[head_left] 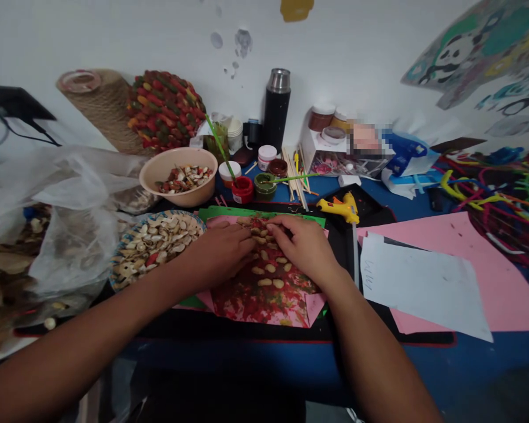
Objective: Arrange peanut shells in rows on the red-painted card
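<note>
A pink sheet smeared with red, green and brown paint (247, 305) lies in front of me, with several unshelled peanuts (270, 268) spread over it in loose rows. My left hand (224, 252) rests over the sheet's left part, its fingers curled together at the peanuts and their tips hidden. From the right, my right hand (304, 244) reaches the upper peanuts. Its thumb and forefinger are pinched together at the top rows; what sits between them cannot be made out. Left of the sheet, a woven basket (114, 264) holds split peanut shells (163, 238).
Behind the sheet stand a beige bowl (178, 197) of painted shells, a red paint jar (242, 190), a green paint jar (264, 187) and a black thermos (277, 111). A yellow glue gun (341, 207) lies right of them. White paper (423, 282) covers pink sheets; plastic bags (74, 235) crowd the left.
</note>
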Demonstrator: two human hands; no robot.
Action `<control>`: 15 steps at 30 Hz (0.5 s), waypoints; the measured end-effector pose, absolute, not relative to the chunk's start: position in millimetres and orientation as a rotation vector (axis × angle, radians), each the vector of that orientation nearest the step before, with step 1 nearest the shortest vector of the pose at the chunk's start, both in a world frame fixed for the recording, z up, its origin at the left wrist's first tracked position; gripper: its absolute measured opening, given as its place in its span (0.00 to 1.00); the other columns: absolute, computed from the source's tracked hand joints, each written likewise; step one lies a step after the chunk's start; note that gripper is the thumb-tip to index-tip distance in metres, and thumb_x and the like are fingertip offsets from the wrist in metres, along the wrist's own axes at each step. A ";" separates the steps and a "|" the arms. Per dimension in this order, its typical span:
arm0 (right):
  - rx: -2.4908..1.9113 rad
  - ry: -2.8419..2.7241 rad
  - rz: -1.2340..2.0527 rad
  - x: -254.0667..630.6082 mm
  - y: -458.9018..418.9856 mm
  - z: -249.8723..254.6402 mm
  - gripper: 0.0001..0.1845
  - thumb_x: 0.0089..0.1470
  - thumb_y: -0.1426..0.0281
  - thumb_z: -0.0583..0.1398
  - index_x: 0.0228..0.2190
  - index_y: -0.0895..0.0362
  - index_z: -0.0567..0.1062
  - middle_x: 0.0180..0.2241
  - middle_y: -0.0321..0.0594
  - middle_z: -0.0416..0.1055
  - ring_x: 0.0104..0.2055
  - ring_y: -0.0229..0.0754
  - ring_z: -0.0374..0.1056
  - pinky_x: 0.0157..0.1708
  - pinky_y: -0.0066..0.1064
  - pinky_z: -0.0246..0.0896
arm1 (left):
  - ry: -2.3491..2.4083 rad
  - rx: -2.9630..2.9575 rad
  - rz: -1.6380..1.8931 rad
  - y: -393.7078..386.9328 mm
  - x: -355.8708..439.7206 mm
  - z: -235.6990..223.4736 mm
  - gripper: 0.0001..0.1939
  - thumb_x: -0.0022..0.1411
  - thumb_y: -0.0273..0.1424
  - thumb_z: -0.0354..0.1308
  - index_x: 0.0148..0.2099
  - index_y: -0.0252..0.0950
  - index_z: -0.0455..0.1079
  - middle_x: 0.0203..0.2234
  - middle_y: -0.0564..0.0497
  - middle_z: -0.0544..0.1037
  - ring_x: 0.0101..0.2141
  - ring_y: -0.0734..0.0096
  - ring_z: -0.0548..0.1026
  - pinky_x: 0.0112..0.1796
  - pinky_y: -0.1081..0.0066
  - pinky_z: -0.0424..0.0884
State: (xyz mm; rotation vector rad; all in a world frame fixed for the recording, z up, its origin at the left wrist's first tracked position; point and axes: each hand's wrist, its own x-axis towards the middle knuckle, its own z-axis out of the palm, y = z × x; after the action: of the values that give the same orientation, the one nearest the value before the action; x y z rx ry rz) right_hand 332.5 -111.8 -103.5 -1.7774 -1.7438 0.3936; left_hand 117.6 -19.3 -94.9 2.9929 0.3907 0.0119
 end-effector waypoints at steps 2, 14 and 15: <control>-1.790 -1.754 0.394 332.2 -112.0 -102.9 0.10 0.71 0.69 0.62 0.48 0.53 0.84 0.46 0.42 0.87 0.47 0.52 0.83 0.46 0.40 0.72 | 0.472 2.957 0.100 -11.0 111.7 -89.4 0.11 0.74 0.31 0.57 0.54 0.39 0.78 0.48 0.43 0.83 0.50 0.56 0.80 0.53 0.58 0.72; -1.765 -1.760 0.381 331.4 -113.4 -105.7 0.10 0.71 0.69 0.61 0.48 0.52 0.84 0.45 0.40 0.87 0.46 0.52 0.83 0.46 0.41 0.72 | 0.629 3.053 -0.034 -0.4 94.7 -80.8 0.08 0.72 0.30 0.59 0.45 0.35 0.79 0.41 0.43 0.83 0.45 0.53 0.81 0.47 0.58 0.74; -1.765 -1.759 0.379 331.3 -113.3 -106.0 0.10 0.71 0.69 0.61 0.47 0.52 0.84 0.45 0.40 0.87 0.46 0.52 0.83 0.46 0.41 0.72 | 0.637 3.059 -0.069 -3.3 98.2 -82.8 0.07 0.72 0.31 0.60 0.45 0.35 0.79 0.42 0.42 0.83 0.45 0.51 0.81 0.47 0.57 0.74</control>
State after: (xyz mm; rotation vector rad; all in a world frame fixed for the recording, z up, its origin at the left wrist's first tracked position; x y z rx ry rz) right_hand 331.3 -113.3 -106.0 -1.7652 -1.7588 0.3787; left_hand 98.2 -3.3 -82.8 3.0587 0.6370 -0.0686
